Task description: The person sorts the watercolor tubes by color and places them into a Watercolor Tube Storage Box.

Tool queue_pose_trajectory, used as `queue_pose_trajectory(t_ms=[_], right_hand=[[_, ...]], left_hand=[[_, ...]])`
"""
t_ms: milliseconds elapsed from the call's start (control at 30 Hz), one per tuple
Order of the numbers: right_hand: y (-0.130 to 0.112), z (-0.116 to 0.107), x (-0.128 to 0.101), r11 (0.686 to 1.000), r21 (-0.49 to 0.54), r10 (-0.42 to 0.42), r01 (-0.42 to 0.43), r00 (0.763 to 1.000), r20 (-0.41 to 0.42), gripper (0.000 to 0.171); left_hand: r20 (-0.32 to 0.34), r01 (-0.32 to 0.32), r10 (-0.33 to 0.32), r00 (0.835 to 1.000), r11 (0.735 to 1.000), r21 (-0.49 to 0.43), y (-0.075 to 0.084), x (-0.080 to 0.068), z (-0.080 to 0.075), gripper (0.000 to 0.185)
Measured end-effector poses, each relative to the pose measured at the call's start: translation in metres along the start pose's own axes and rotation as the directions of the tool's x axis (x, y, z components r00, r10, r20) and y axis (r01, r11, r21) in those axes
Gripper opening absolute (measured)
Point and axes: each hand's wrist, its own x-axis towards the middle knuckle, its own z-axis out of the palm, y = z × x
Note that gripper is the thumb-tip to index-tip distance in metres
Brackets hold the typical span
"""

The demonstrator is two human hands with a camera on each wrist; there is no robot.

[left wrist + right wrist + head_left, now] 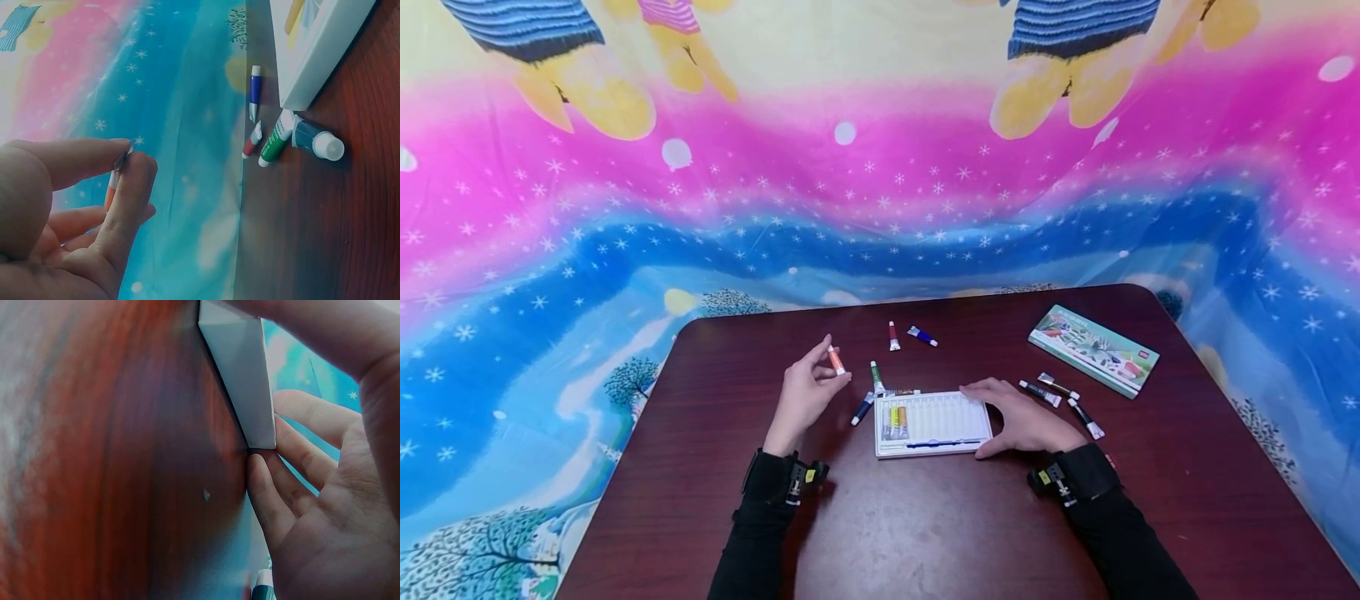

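Note:
Between thumb and fingertips my left hand pinches an orange paint tube, raised above the table left of the white tray. In the left wrist view that tube is partly hidden by the fingers. My right hand grips the tray's right end, thumb at the near corner and fingers along the far edge. Several tubes, one of them a yellow paint tube, lie in the tray's left part, and a thin blue paintbrush lies along its front. The slots to their right hold nothing.
A green tube and a dark blue tube lie by the tray's left side. Farther back are a red tube and a blue tube. Several dark tubes lie right, near a green illustrated box.

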Motion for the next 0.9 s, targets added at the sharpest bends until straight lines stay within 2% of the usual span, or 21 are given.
queue_pose_trajectory(t_ms=[167, 367, 500, 700, 767, 900], right_hand=[[0.000, 0.001, 0.000, 1.000, 0.001, -0.011, 0.011, 1.000, -0.002, 0.100], [0.000, 0.001, 0.000, 1.000, -0.007, -0.016, 0.016, 1.000, -0.010, 0.099], [0.000, 0.000, 0.000, 1.000, -0.007, -0.015, 0.015, 1.000, -0.013, 0.100], [0.000, 0.001, 0.000, 1.000, -0.012, -0.021, 0.021, 1.000, -0.015, 0.099], [0.001, 0.001, 0.000, 1.000, -0.015, -0.024, 0.024, 1.000, -0.015, 0.099], [0.002, 0.001, 0.000, 1.000, -0.017, -0.026, 0.025, 1.000, -0.018, 0.099]], left_hand=[[0.001, 0.001, -0.001, 1.000, 1.000, -0.007, -0.001, 0.000, 0.001, 0.073], [0.063, -0.089, 0.096, 0.993, 0.991, -0.105, 0.003, -0.001, 0.005, 0.073], [0.099, -0.136, 0.149, 0.984, 0.983, -0.127, 0.014, -0.005, 0.008, 0.072], [0.125, -0.145, 0.162, 0.979, 0.980, -0.137, 0.039, -0.015, 0.006, 0.068], [0.127, -0.144, 0.162, 0.979, 0.980, -0.139, 0.036, -0.014, 0.007, 0.067], [0.126, -0.159, 0.173, 0.977, 0.981, -0.114, 0.018, -0.008, 0.017, 0.068]])
